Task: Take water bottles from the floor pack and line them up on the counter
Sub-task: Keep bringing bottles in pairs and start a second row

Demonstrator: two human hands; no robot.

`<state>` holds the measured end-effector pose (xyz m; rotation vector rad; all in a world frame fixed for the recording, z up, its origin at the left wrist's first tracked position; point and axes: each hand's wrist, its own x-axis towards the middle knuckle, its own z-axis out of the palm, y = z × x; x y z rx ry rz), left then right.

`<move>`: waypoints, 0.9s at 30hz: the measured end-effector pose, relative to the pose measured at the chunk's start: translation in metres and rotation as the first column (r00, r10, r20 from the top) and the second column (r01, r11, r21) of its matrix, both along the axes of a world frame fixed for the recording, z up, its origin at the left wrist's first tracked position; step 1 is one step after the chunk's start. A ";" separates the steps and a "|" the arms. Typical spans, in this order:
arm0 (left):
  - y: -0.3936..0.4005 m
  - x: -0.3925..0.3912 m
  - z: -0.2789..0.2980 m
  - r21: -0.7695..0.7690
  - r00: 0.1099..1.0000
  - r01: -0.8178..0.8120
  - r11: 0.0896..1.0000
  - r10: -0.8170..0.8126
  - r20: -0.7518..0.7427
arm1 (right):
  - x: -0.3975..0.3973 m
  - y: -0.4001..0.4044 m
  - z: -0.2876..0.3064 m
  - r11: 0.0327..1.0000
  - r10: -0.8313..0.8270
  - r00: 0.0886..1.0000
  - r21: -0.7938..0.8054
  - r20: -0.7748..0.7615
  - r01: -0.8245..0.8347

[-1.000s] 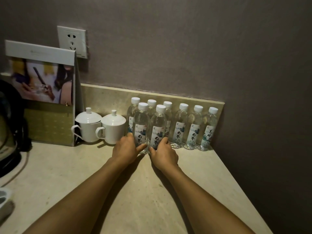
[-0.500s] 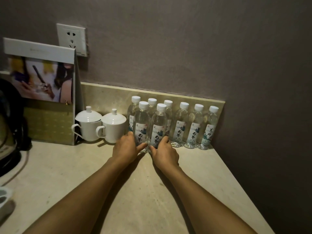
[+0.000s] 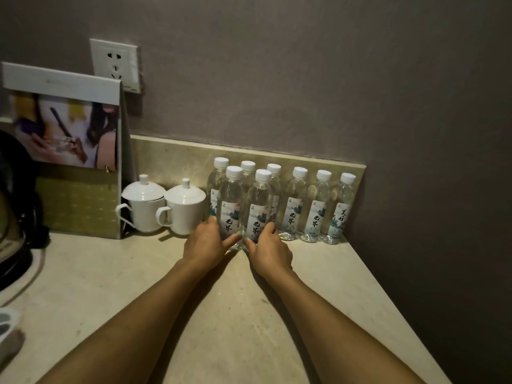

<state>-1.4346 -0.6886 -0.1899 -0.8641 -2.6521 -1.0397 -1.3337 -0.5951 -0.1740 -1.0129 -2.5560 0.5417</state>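
Fingers of left hand [image 3: 206, 249] gripped front-left water bottle [image 3: 231, 207]; right hand [image 3: 270, 252] gripped front-right water bottle [image 3: 258, 210]. Both stood on tabletop [image 3: 138, 286], before back row. Step: placing pair. Next, probably: let go, fetch more from floor pack.

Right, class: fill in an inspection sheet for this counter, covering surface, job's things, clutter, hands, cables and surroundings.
Surface: beige stone counter, lightly speckled.
Job's things: eight water bottles upright; six in the back row, two in the front row.
Clutter: two lidded white cups, a card stand, a dark kettle.
Hands: left hand and right hand each grip a front bottle's base.
Cables: one cord by the kettle.
Surroundings: wall socket, grey wall.
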 end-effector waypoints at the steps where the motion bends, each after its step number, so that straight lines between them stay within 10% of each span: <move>1: -0.001 0.000 0.000 0.004 1.000 0.003 1.000 -0.003 0.012 | 0.000 0.000 -0.001 1.000 -0.004 1.000 -0.006 0.000 0.004; 27: -0.006 0.006 0.004 0.091 0.989 0.037 0.995 -0.050 0.143 | 0.003 0.003 0.005 0.990 0.030 1.000 -0.137 -0.009 -0.031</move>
